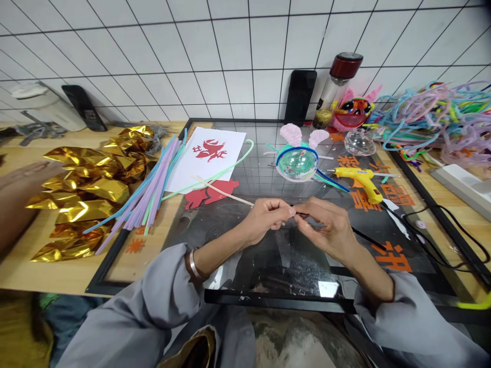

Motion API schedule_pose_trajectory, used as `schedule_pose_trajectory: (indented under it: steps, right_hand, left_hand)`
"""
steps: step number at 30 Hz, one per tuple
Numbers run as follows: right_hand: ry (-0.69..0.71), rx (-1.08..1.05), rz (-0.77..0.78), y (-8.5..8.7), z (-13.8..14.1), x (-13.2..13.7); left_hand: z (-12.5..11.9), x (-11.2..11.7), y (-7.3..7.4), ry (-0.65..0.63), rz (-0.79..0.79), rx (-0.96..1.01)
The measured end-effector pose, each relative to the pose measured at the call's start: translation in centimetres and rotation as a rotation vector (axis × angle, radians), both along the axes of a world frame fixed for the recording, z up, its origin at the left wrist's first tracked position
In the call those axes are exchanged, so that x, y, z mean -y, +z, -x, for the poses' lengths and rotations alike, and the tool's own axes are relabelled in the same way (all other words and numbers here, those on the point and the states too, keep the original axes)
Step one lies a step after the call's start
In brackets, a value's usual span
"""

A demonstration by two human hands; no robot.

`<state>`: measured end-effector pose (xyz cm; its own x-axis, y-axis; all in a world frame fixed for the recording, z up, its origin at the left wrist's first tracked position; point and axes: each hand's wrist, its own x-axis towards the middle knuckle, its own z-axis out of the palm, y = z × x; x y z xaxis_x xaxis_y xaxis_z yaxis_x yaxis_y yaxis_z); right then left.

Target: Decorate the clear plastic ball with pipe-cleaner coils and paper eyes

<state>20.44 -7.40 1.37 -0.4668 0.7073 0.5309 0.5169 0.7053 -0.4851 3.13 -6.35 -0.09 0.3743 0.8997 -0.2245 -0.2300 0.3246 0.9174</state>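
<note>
The black strip (369, 239) is pinched in your right hand (327, 224), low over the dark board (268, 276) in the middle of the bench (19, 271). Its long end sticks out past that hand, down to the right. Your left hand (264, 214) is closed around a pale strip (232, 196), which pokes out to the left over the red paper shape (217, 197). Your hands meet at the fingertips, and a tiny bit of black shows there. Your fingers hide the rest, so I cannot tell if the two strips are joined.

Behind your hands lies a round clear piece (297, 164) with a blue rim (297, 148). It already has two pink ears (291, 134) at the top, so it looks partly made. The black strip is not on it. The yellow glue gun (358, 178) lies to its right, and neither hand touches it. Many loose strips (146, 189) lie bunched at the left, and they look unused. How much work is left, I cannot tell.
</note>
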Motion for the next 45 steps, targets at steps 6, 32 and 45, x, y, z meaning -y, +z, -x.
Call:
schedule_pose_trajectory:
  steps: [6, 32, 45]
  right_hand:
    - [0.027, -0.063, 0.182, 0.5, -0.7, -0.5]
    - [-0.373, 0.186, -0.448, -1.3, 1.9, 1.1]
    - [-0.053, 0.090, -0.140, -0.5, -0.4, -0.2]
  left_hand:
    - [0.6, -0.4, 0.0, -0.089, -0.042, -0.003]
    - [-2.6, 1.8, 0.2, 0.355, 0.135, 0.256]
    - [0.6, -0.3, 0.4, -0.080, -0.046, -0.033]
